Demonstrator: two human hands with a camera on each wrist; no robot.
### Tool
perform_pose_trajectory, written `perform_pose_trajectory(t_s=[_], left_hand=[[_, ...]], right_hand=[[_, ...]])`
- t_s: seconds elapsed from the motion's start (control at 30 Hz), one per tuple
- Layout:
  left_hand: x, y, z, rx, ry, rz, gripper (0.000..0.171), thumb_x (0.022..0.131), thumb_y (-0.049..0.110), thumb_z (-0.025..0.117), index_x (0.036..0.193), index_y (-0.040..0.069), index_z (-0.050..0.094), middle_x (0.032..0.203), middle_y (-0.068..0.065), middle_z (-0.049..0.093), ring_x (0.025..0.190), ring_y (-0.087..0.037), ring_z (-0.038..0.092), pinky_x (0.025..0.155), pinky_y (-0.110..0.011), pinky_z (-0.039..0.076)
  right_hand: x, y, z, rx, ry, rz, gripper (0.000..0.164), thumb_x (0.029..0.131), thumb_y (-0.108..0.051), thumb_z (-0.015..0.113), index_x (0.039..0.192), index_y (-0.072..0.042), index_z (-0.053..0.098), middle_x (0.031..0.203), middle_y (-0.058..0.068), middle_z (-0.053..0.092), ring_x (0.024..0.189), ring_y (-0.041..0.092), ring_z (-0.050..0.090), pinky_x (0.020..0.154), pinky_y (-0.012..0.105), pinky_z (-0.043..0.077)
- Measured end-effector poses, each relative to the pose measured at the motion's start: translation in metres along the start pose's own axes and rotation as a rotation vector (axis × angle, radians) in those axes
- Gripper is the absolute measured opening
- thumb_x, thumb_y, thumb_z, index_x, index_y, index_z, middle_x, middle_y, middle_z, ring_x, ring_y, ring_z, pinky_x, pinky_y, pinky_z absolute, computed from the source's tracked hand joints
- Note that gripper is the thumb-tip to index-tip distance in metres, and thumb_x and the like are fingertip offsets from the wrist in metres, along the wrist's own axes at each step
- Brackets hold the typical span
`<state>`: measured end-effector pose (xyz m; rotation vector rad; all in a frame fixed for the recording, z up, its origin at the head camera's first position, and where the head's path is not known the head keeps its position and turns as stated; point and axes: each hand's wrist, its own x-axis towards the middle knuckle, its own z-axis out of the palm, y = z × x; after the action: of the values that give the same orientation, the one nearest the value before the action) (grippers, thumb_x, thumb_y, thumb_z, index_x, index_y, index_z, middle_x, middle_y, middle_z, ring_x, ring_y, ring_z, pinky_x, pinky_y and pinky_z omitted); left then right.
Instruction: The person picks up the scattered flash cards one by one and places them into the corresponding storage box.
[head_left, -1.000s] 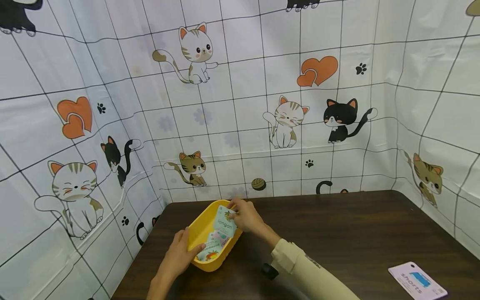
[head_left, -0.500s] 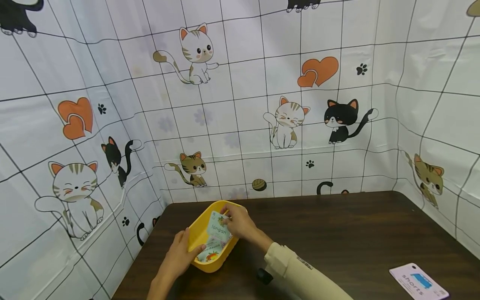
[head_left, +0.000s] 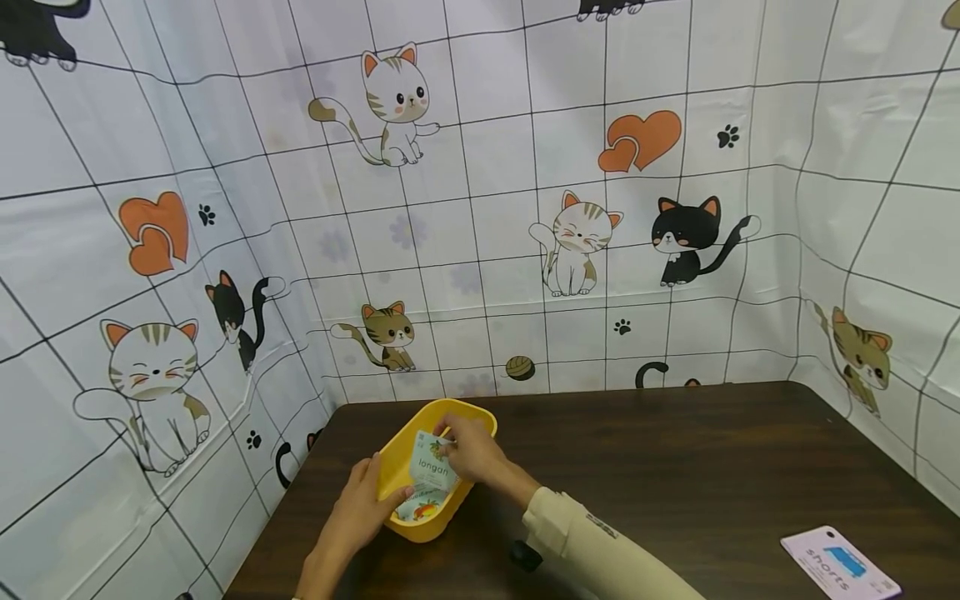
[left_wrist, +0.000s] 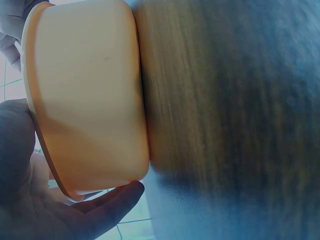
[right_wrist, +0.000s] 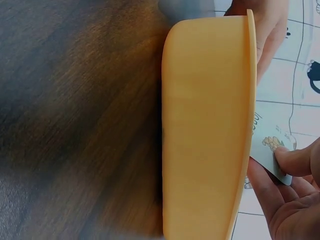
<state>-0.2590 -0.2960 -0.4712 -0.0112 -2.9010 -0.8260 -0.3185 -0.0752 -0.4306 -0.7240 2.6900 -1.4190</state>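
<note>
A yellow plastic basket [head_left: 422, 532] stands at the table's far left side, slanted away from me. My left hand [head_left: 357, 505] grips its left side, thumb over the near rim and fingers along the outer wall [left_wrist: 92, 95]. Between thumb and fingers, my right hand [head_left: 474, 450] pinches a pale green flash card [head_left: 427, 463] reading "longan". That card is tilted inside the basket, and its picture corner shows above the rim in the right wrist view [right_wrist: 270, 145]. Beneath it lies another flash card [head_left: 422, 507] with an orange fruit, its word mostly covered.
On the dark wooden table [head_left: 660, 467], a pinkish "shorts" card [head_left: 840, 562] with a punched hole lies at the near right. A white cat-print curtain [head_left: 480, 208] encloses the back and sides. A small black object [head_left: 525, 555] sits beside my right sleeve.
My right hand has moved left and slightly down with the longan card, which now sits lower in the basket and covers more of the cards beneath. My left hand has stayed on the basket.
</note>
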Motion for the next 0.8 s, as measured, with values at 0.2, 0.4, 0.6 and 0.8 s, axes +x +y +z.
perform_pose_trajectory(t_s=[0.2,0.4,0.6,0.8], left_hand=[[-0.0007,0.0006,-0.0005,-0.008,0.001,0.001,0.097,0.101,0.052,0.072,0.164,-0.010,0.031,0.159,-0.033,0.041,0.132,-0.047,0.058,0.110,-0.067,0.049],[-0.0008,0.0005,-0.0005,-0.005,0.002,0.005,0.098,0.101,0.053,0.071,0.164,-0.010,0.031,0.159,-0.033,0.041,0.133,-0.047,0.058,0.110,-0.066,0.048],[-0.0009,0.0004,-0.0004,0.001,0.001,0.008,0.098,0.101,0.054,0.070,0.164,-0.010,0.031,0.159,-0.033,0.041,0.134,-0.048,0.058,0.110,-0.067,0.048],[-0.0008,0.0014,-0.0013,-0.002,-0.008,0.004,0.097,0.102,0.051,0.071,0.164,-0.010,0.030,0.160,-0.033,0.041,0.135,-0.049,0.057,0.110,-0.067,0.048]], right_hand=[[-0.0008,-0.0013,0.0050,0.000,-0.019,-0.014,0.017,0.101,0.003,0.068,0.115,-0.007,0.067,0.111,0.019,0.077,0.082,0.019,0.069,0.067,0.033,0.064],[-0.0009,0.0002,0.0072,-0.042,-0.030,-0.032,0.016,0.100,0.003,0.069,0.112,-0.007,0.067,0.108,0.017,0.077,0.084,0.019,0.070,0.069,0.032,0.065],[-0.0008,0.0029,0.0071,-0.111,-0.040,-0.044,0.016,0.101,0.002,0.069,0.115,-0.007,0.070,0.118,0.017,0.077,0.102,0.026,0.073,0.084,0.038,0.066],[-0.0015,0.0060,0.0061,-0.198,-0.054,-0.058,0.023,0.102,-0.007,0.072,0.126,-0.005,0.071,0.127,0.014,0.076,0.106,0.024,0.070,0.091,0.038,0.063]])
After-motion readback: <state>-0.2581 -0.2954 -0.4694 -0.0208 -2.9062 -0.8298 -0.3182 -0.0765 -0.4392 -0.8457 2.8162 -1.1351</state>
